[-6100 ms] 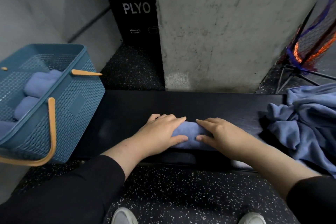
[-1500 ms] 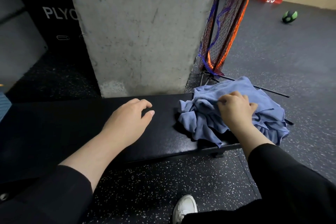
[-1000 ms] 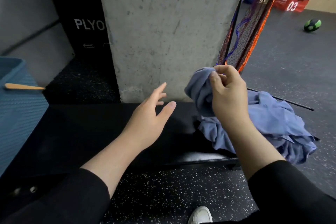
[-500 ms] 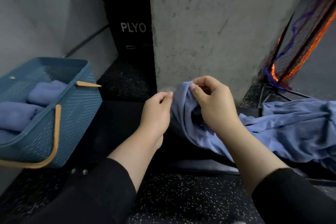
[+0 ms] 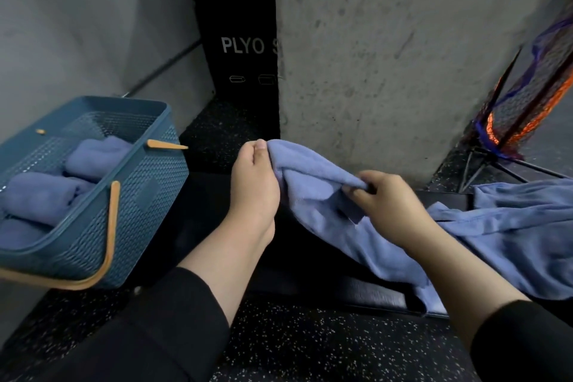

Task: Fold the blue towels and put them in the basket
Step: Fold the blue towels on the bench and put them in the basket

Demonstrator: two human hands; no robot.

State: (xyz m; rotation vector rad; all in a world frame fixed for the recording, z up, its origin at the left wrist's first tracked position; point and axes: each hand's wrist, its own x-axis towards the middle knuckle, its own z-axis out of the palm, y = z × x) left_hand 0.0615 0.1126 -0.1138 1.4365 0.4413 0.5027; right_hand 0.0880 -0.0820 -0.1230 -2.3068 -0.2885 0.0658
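A blue towel (image 5: 313, 177) hangs between both hands above the black bench (image 5: 335, 285). My left hand (image 5: 255, 180) grips its left top corner. My right hand (image 5: 390, 205) pinches the top edge further right. The towel's lower part trails down and to the right into a crumpled heap of blue towels (image 5: 511, 226) on the bench's right end. A blue mesh basket (image 5: 148, 195) with tan handles stands at the left and holds several rolled blue towels (image 5: 46, 195).
A concrete pillar (image 5: 387, 40) rises right behind the bench. A black box marked PLYO (image 5: 242, 46) stands behind it to the left. An orange and blue net on a metal stand (image 5: 527, 102) is at the right. Speckled black floor lies below.
My left hand has taken hold of the towel's corner, and the two hands have moved apart along its top edge. The view has shifted left, so the basket shows more.
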